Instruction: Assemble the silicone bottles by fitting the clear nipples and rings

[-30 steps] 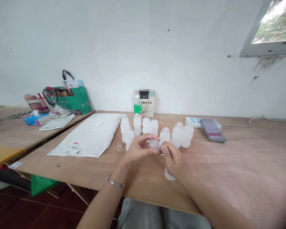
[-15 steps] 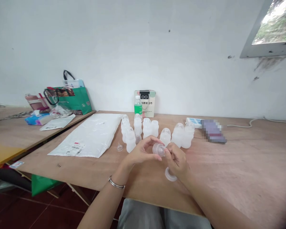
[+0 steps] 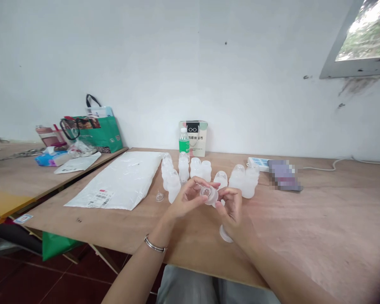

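Between my hands, above the table, is a translucent baby bottle nipple in a ring collar (image 3: 209,195), its round opening tilted toward me. My left hand (image 3: 188,202) grips it from the left, thumb on the near rim and fingers over the top. The thumb and fingertips of my right hand (image 3: 232,207) pinch its right edge. Partly hidden behind my right hand, a translucent ring (image 3: 225,234) lies on the table. A loose clear nipple (image 3: 159,196) stands left of my hands. Several frosted baby bottles with clear caps (image 3: 173,184) stand behind, with more capped bottles (image 3: 239,179) to the right.
A white plastic mailer (image 3: 123,177) lies on the wooden table (image 3: 319,236) at left. At the back stand a green-labelled water bottle (image 3: 184,142) and a paper bag (image 3: 199,143). A power strip (image 3: 258,164) and a blurred purple item (image 3: 283,175) lie right. A green bag (image 3: 106,133) stands far left.
The nipple piece has turned so its opening faces me and has shifted slightly left. My right hand's fingers have opened from a tight curl to a looser pinch at its edge.
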A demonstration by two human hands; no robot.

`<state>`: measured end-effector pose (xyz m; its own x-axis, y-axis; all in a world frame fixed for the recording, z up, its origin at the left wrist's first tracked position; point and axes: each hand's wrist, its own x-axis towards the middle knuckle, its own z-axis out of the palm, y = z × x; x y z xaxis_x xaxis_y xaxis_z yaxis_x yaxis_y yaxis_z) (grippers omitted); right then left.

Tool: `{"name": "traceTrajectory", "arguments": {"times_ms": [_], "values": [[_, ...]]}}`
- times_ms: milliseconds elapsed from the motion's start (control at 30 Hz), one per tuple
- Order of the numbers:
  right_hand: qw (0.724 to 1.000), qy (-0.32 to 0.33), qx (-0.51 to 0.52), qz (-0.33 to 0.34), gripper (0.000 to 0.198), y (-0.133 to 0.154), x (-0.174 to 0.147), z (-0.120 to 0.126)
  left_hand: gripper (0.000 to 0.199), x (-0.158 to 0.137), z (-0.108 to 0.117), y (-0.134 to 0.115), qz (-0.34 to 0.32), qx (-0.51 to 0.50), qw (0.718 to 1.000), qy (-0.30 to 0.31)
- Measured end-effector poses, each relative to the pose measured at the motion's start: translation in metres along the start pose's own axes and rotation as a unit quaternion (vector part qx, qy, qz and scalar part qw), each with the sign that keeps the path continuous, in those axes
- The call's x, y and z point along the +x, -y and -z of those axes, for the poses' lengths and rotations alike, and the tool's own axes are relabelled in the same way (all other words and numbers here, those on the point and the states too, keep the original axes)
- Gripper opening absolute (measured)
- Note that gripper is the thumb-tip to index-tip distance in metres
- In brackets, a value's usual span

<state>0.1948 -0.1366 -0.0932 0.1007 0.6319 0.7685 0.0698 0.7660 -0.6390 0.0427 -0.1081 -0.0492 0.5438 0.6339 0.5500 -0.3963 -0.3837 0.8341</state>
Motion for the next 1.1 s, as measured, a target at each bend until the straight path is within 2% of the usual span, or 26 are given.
{"name": "traceTrajectory", "arguments": {"times_ms": [200,367,533,667,1100], "values": [[0.985,0.103,0.083,-0.114,0.033,0.01,0.004,-0.003,0.019,-0.001,-0.001,-0.004,-0.007,0.006,1.0,0.012],[0.977,0.135,0.104,-0.129,0.037,0.02,0.008,-0.002,0.022,-0.001,0.003,-0.004,-0.018,0.034,0.999,0.01],[0.984,0.127,0.094,-0.08,0.033,0.024,0.009,-0.005,0.03,0.0,0.006,-0.003,-0.068,0.091,0.993,-0.012],[0.989,0.105,0.083,-0.056,0.034,0.022,0.009,-0.006,0.021,0.001,0.007,0.002,-0.115,0.118,0.985,-0.056],[0.989,0.059,0.118,-0.063,0.037,0.008,0.0,-0.013,0.007,0.001,0.006,0.009,-0.114,0.142,0.979,-0.09]]}}
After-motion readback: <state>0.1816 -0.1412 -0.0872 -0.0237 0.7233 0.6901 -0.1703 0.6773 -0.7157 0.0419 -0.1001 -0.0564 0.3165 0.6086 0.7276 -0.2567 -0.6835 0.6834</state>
